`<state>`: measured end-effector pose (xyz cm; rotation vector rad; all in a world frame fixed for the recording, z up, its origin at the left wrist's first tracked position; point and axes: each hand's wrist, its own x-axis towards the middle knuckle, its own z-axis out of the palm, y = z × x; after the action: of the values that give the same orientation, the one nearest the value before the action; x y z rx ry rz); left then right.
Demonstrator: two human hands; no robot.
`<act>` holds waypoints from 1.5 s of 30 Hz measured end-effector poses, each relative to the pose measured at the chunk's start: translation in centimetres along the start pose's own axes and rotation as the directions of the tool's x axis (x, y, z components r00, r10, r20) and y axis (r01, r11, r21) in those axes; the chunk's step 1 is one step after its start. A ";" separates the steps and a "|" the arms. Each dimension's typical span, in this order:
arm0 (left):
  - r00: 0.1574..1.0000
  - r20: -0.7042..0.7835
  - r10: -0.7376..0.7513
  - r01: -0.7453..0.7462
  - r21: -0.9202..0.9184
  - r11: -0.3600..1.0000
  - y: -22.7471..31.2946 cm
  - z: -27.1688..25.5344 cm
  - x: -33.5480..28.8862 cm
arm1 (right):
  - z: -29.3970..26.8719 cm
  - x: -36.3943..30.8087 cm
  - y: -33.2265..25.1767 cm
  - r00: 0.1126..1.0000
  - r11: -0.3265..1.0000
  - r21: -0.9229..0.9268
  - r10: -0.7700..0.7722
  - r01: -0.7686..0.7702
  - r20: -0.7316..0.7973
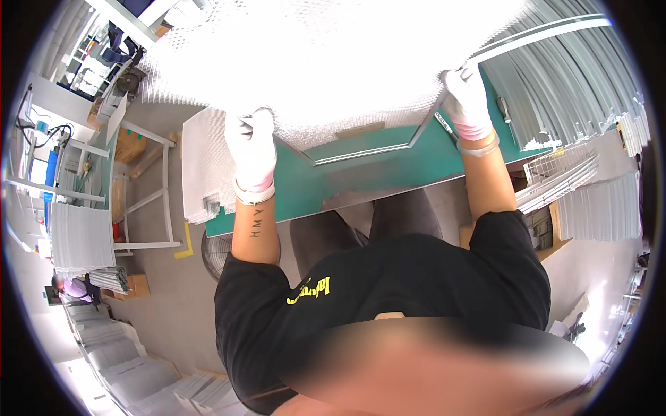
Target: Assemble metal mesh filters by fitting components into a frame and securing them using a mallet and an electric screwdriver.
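Mesh panel (333,69), large, white and finely perforated, fills the upper middle of the head view, held above a green-topped workbench (361,173). Its long axis runs left to right across the picture, and its near edge faces the person. Overexposed light washes out most of its surface.

Two gloved hands grasp that near edge. The left hand (251,149), in a white glove with a pink cuff, has its fingers clenched around the panel's lower left edge. The right hand (466,100), gloved the same way, pinches the panel's right edge where a metal frame strip (534,33) meets it. Both forearms rise from the lower edge, out of black short sleeves.

One second, smaller mesh panel (205,163) lies flat on the bench's left end, just beside the left hand. Stacked grey metal slats (569,90) crowd the upper right, with more stacks (600,201) below them, close to the right arm. A white metal frame stand (149,194) sits left of the bench, with one round fan (215,253) on the floor beneath. Another person (69,286) sits far off at the left.
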<state>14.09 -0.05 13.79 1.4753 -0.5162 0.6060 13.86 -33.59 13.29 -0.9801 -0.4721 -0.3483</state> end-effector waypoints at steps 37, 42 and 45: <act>0.994 0.112 -0.006 0.001 0.044 0.999 -4.9 -1.3 1.8 | 1.8 -1.4 2.0 0.967 0.772 -0.635 -0.164 0.002 -0.195; 0.997 0.059 -0.039 0.037 0.048 0.998 -4.1 0.0 1.7 | 0.2 -1.2 2.6 0.969 0.742 -0.671 -0.177 0.016 -0.173; 0.998 0.045 -0.045 0.043 0.041 0.998 -4.0 -0.1 2.0 | 0.3 -1.1 2.7 0.967 0.737 -0.675 -0.190 0.025 -0.171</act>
<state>18.27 0.13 12.09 1.5375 -0.5089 0.5516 14.19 -31.86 10.98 -1.5998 -0.1781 -0.7674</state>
